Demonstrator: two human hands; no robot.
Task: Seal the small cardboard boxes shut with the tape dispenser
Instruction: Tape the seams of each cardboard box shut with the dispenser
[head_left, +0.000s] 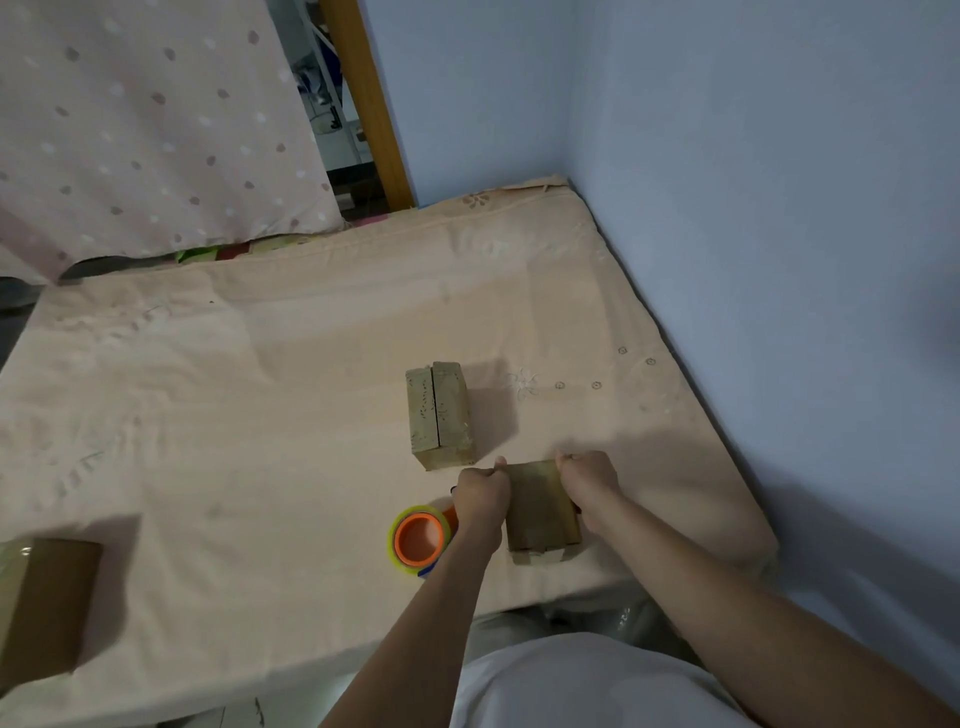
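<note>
Gripping taped box (541, 512), both hands

Matt cardboard boxes (542, 512), glossy tape roll (420, 539), cloth sheet (260, 415)

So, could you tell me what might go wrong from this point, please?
Both hands, left hand and right hand, grip the near box, so neither holds the tape dispenser; letting go to fetch it may let the flaps spring open. The near box also sits close to the mattress front edge and could slide off. The far box shows an open seam.
</note>
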